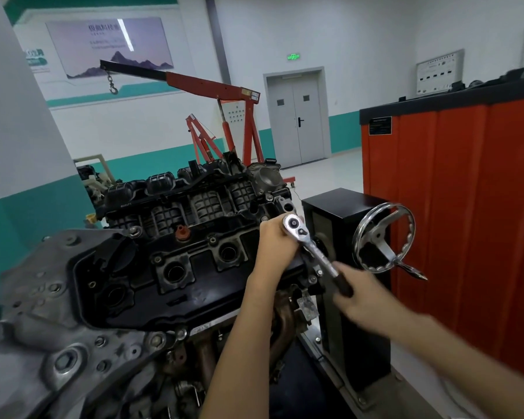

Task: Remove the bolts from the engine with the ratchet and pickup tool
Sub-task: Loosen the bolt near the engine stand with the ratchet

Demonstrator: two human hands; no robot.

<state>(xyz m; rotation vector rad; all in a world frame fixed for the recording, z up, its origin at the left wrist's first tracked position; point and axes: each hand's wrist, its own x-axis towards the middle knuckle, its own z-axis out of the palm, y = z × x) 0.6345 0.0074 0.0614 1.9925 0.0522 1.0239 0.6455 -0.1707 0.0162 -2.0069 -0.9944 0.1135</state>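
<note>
Filling the right of our view, an orange-red cabinet (454, 207) stands taller than everything near us. Below and to our left lies the engine (164, 273), its black valve cover up, with open round wells along it and a grey metal housing at the near end. Behind it, by the far wall, a red engine hoist (221, 95) reaches left with a hook hanging on a chain. Between engine and cabinet stands a black stand (345, 313), and a chrome handwheel (384, 237) sits on its upper side.

We hold the ratchet (310, 247) at the far right end of the valve cover, its shiny head up and its black handle slanting down toward us. Our left grip (277, 240) is curled close against the underside of the ratchet head, the back of the hand toward us; what its fingers enclose is hidden. Our right grip (360, 300), blurred, is wrapped round the black handle end. One bolt (135, 231) sits seated at the cover's far left edge, well apart from the ratchet
</note>
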